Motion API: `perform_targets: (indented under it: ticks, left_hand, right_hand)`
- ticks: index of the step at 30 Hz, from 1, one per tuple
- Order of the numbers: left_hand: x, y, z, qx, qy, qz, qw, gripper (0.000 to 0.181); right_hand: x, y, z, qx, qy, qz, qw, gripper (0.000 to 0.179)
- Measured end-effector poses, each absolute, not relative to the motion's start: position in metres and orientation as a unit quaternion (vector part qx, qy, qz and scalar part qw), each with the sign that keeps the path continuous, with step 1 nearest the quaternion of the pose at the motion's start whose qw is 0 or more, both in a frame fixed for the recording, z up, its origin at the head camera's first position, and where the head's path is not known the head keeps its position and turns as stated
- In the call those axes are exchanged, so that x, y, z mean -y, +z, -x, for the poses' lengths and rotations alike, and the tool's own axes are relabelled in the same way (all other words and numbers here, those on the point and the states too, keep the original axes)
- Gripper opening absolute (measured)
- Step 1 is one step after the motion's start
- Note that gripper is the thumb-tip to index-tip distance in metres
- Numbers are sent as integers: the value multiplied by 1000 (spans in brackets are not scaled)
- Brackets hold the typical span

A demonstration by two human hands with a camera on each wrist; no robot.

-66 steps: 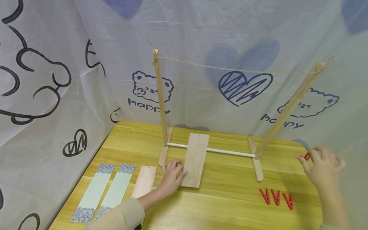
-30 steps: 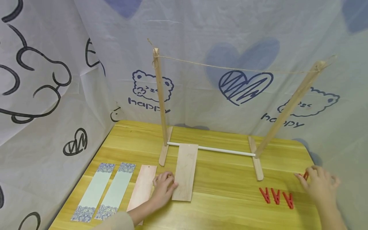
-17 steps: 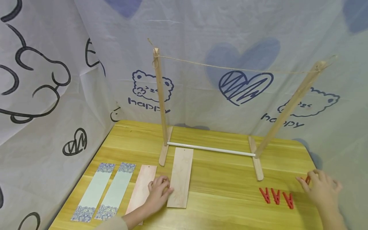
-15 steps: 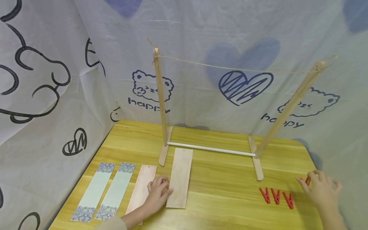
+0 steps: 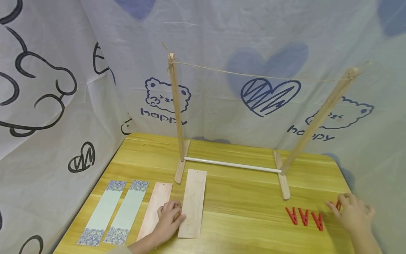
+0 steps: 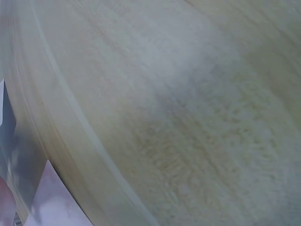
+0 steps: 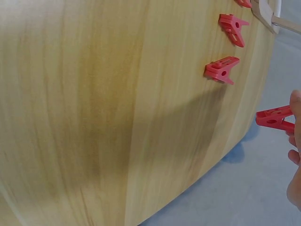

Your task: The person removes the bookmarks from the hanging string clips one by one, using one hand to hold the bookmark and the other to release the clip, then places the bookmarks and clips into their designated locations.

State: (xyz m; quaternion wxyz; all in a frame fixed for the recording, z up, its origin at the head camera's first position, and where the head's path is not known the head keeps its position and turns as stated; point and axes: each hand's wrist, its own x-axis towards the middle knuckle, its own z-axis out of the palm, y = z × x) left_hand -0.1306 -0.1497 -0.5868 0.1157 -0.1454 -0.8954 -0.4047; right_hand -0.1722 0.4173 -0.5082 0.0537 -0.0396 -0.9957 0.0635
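My left hand (image 5: 167,219) pinches the left edge of a pale wood-grain bookmark (image 5: 192,204) with a small hole at its top, low over the table. Beside it, partly under my left forearm, lies a pinkish bookmark (image 5: 160,197). In the left wrist view only a fingertip (image 6: 6,202) and a pinkish corner show at the lower left. Far to the right, my right hand (image 5: 354,213) pinches a red clothespin (image 7: 272,119) between thumb and fingers, above the table's right edge. Three more red clothespins (image 5: 303,217) lie in a row to the left of that hand.
Two pale green bookmarks (image 5: 103,212) with blue patterned ends lie at the table's left. A wooden frame stands at the back, its left post (image 5: 176,106) and right post (image 5: 317,120) joined by a string (image 5: 253,74) above and a white rod (image 5: 233,164) below.
My left hand has drawn the wood-grain bookmark toward the front left, away from the white rod. My right hand, still holding the clothespin, has come down slightly toward the front.
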Motion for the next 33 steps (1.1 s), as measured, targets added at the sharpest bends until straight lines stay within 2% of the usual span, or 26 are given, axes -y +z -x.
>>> perform_targets:
  ticks: [18, 33]
  left_hand:
    - [158, -590, 123, 920, -351, 137, 108, 34]
    - [160, -589, 120, 943, -300, 125, 75, 33]
  right_hand:
    - [-422, -523, 166, 996, 73, 34, 30, 48]
    - [-425, -536, 163, 997, 64, 35, 40, 45]
